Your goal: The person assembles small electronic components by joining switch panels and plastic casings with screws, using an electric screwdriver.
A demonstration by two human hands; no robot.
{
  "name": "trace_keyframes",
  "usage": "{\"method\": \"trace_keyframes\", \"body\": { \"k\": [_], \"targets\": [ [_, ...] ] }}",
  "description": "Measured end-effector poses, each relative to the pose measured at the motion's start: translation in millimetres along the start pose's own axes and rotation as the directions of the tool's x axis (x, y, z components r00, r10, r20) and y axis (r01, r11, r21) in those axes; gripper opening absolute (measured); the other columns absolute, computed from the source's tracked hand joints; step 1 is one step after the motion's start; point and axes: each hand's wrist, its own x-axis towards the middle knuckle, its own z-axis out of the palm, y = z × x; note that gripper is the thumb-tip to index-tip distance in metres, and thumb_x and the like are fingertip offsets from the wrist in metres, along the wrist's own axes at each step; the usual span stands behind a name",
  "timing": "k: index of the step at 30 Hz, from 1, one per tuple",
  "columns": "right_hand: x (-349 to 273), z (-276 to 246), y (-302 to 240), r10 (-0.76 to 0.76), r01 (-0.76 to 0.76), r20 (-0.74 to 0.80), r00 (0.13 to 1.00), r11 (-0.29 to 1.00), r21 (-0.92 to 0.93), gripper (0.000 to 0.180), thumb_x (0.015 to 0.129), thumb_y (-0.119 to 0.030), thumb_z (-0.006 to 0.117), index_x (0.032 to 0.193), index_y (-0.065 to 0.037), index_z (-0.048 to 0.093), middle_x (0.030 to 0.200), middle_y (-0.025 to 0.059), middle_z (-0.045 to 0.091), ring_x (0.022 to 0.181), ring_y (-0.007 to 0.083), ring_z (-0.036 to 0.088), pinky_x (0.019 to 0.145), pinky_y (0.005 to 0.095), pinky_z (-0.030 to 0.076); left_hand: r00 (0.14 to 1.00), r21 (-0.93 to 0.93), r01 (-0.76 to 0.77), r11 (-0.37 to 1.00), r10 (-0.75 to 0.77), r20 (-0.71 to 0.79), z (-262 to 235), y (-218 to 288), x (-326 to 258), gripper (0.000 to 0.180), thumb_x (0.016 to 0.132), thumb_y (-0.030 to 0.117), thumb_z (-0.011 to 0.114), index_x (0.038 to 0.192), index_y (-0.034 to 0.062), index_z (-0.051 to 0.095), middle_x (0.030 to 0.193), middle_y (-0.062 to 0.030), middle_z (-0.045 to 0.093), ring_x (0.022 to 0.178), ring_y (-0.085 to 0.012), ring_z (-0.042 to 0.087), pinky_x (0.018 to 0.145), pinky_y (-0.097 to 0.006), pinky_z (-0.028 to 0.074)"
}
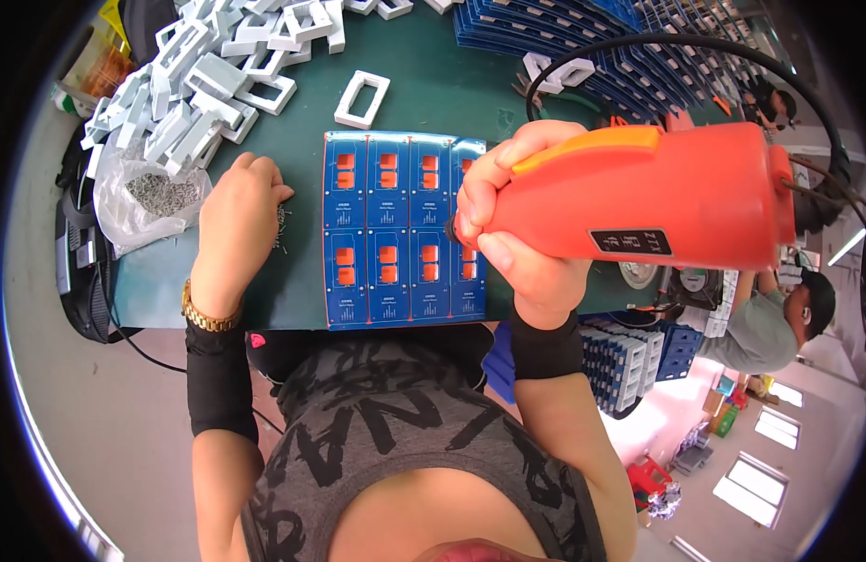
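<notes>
Our right hand [513,239] is clamped on the orange driver [639,201] mid-frame, left hand [238,211] fingers curled on loose screws [281,229], which we figure could scatter.

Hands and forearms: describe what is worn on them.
Both hands are bare. The left hand has a gold link bracelet at the wrist and a black sleeve below it. The right hand has a black wristband.

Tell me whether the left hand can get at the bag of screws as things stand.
Probably yes: the left hand rests on loose screws right beside the open plastic bag of screws, with nothing between them.
</notes>
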Motion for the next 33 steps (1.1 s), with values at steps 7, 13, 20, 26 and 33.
{"method": "trace_keyframes", "body": {
  "k": [7, 13, 20, 26, 33],
  "targets": [
    [4.2, -31.3, 7.1, -0.130, 0.128, 0.210, 0.969, 0.992, 0.021, 0.055, 0.071, -0.007, 0.068, 0.119, -0.003, 0.043, 0.080, 0.0118, 0.055, 0.070, 0.0181, 0.056, 0.063, 0.0316, 0.050, 0.995, -0.274, 0.044, 0.961, -0.067, -0.074, -9.6, 8.0, 10.3, 0.013, 0.083, 0.002, 0.067, 0.085, -0.0016, 0.055, 0.081, -0.0145, 0.063, 0.071, -0.0335, 0.061, 0.065, -0.038, 0.049],
    [-13.5, -45.9, 2.6, -0.350, 0.318, 0.156, 0.924, 0.928, 0.194, 0.055, 0.071, -0.007, 0.066, 0.120, -0.003, 0.042, 0.079, 0.0115, 0.056, 0.067, 0.0210, 0.058, 0.067, 0.0368, 0.049, 0.940, -0.618, -0.266, 0.740, 0.340, 0.004, 0.2, 65.7, 26.1, 0.011, 0.079, -0.003, 0.069, 0.088, -0.0010, 0.063, 0.083, -0.0086, 0.065, 0.076, -0.0177, 0.063, 0.072, -0.028, 0.050],
    [-45.9, -44.1, -7.5, -0.385, 0.385, -0.015, 0.923, 0.921, 0.051, 0.055, 0.073, -0.008, 0.066, 0.121, -0.004, 0.041, 0.080, 0.0119, 0.058, 0.068, 0.0222, 0.059, 0.068, 0.0382, 0.049, 0.860, -0.626, -0.261, 0.735, 0.471, 0.194, 30.6, 98.5, 33.1, 0.010, 0.078, 0.004, 0.071, 0.087, 0.0014, 0.068, 0.083, -0.0120, 0.065, 0.079, -0.0296, 0.064, 0.071, -0.036, 0.051],
    [-56.1, -49.2, -6.5, -0.426, 0.430, -0.060, 0.903, 0.897, 0.101, 0.054, 0.074, -0.011, 0.067, 0.121, -0.005, 0.041, 0.080, 0.0109, 0.058, 0.067, 0.0215, 0.058, 0.068, 0.0378, 0.048, 0.788, -0.453, -0.569, 0.687, 0.613, -0.060, 50.9, 103.9, 28.7, 0.010, 0.076, 0.001, 0.069, 0.086, 0.0006, 0.067, 0.083, -0.0113, 0.063, 0.080, -0.0310, 0.061, 0.074, -0.038, 0.049],
    [-59.2, -51.9, -1.8, -0.436, 0.445, -0.111, 0.893, 0.892, 0.083, 0.053, 0.075, -0.012, 0.067, 0.121, -0.005, 0.041, 0.080, 0.0105, 0.058, 0.069, 0.0213, 0.058, 0.069, 0.0374, 0.048, 0.772, -0.398, -0.601, 0.693, 0.632, -0.064, 51.3, 106.3, 25.0, 0.012, 0.074, -0.001, 0.069, 0.086, 0.0030, 0.066, 0.087, -0.0091, 0.061, 0.084, -0.0298, 0.058, 0.075, -0.038, 0.047]
  ]
}}
